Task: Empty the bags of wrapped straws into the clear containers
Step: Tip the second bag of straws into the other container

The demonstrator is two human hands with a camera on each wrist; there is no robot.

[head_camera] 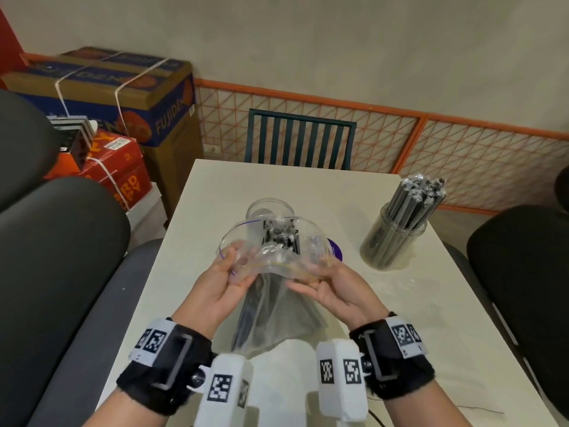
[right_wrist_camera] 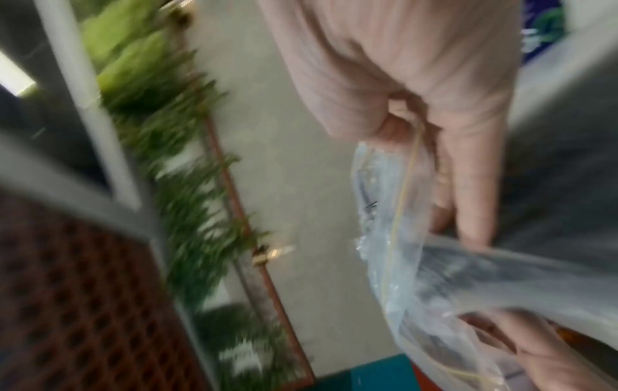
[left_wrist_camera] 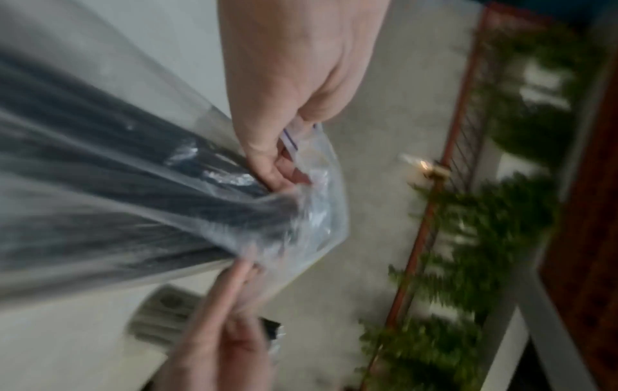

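A clear zip bag [head_camera: 274, 306] of black wrapped straws [head_camera: 281, 234] hangs between my hands above the table, its mouth pulled wide and facing away from me. My left hand [head_camera: 226, 272] pinches the mouth's left edge by the blue zip line [left_wrist_camera: 289, 139]. My right hand [head_camera: 323, 280] pinches the right edge by the yellow line [right_wrist_camera: 406, 185]. Just beyond the bag's mouth stands an empty clear container [head_camera: 269, 209]. A second clear container [head_camera: 392, 245] at the right is full of wrapped straws [head_camera: 415, 201].
A purple lid [head_camera: 335, 248] lies on the white table [head_camera: 415, 318] behind the bag. A dark slatted chair [head_camera: 300, 138] stands at the far edge, and dark padded seats flank both sides. Cardboard boxes [head_camera: 123, 97] are stacked at the far left.
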